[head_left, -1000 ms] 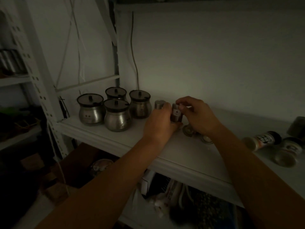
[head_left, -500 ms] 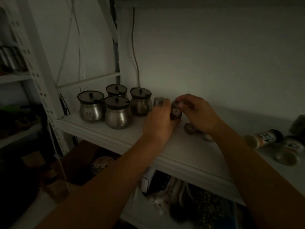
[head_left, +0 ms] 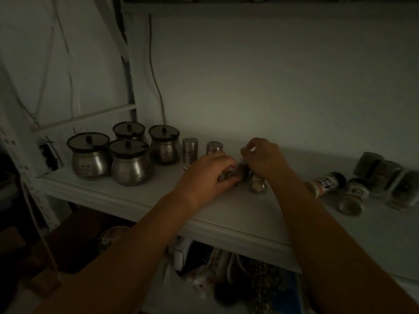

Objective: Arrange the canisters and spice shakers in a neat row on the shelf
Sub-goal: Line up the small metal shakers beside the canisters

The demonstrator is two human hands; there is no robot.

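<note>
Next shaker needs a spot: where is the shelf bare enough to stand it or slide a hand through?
Bare: the shelf front strip before the canisters, and behind the right hand along the wall. Crowded: around both hands, left hand included, and the far right, where toppled spice jars lie.

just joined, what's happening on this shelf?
A person is tidying a dim white shelf. Four lidded metal canisters sit clustered at the left, with two metal shakers upright beside them. Both hands, left and right, are down on a small jar between them; the grip is too blurred to read. Several spice bottles lie tipped over on the right.
</note>
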